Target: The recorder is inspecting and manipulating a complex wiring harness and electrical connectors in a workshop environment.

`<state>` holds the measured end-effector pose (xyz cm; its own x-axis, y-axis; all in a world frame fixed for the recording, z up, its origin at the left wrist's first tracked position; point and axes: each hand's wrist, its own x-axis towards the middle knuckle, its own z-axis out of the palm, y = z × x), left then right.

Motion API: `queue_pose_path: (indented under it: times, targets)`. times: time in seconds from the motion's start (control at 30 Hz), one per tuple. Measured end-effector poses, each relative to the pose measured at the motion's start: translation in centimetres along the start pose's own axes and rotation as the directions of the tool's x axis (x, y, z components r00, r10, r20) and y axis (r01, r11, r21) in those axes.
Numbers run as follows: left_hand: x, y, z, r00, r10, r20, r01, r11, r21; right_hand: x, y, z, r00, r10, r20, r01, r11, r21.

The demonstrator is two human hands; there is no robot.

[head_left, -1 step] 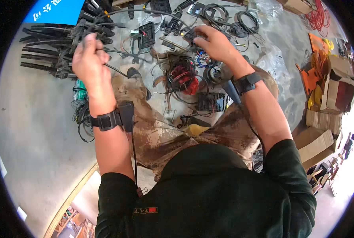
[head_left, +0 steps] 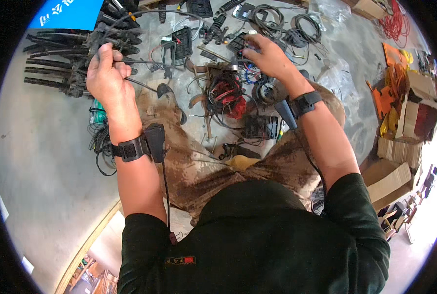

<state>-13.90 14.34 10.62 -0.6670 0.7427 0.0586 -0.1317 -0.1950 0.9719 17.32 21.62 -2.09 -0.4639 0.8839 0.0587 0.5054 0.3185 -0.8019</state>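
Observation:
My left hand (head_left: 107,78) is closed, thumb and fingers pinching a thin black cable (head_left: 142,62). The black cable rises from there in a loop and bends over toward the middle of the floor. My right hand (head_left: 270,58) hovers over the scattered parts, thumb and forefinger apart, with no cable seen between them. Below that hand lie a bundle of black and red wires (head_left: 227,93) and a coiled black cable (head_left: 265,91). A black plastic housing (head_left: 182,43) rests between my two hands.
Black rod-like parts (head_left: 52,66) are stacked at the far left under a blue sign (head_left: 66,14). Shock absorbers (head_left: 215,30) and cable coils (head_left: 267,18) lie at the far side. Cardboard boxes (head_left: 417,103) and orange parts (head_left: 380,100) stand at right.
The cable's loop no longer reaches my right hand and has sunk back toward the left. My right thumb and forefinger have parted. My left hand has shifted slightly and keeps its pinch.

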Motion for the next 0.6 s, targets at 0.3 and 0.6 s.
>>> queue_pose_path:
  times: [0.3,0.6]
  targets:
    - [1.6,-11.3,0.2,0.952,-0.305,0.015,0.299,0.941,0.155,0.9,9.4,11.0,0.896,0.305,0.323,-0.201,0.927,-0.318]
    - [2.3,-11.5,1.7,0.935,-0.297,0.192,0.275,0.952,0.131,3.4,13.2,14.2,0.786,0.349,0.51,-0.009,0.831,-0.556]
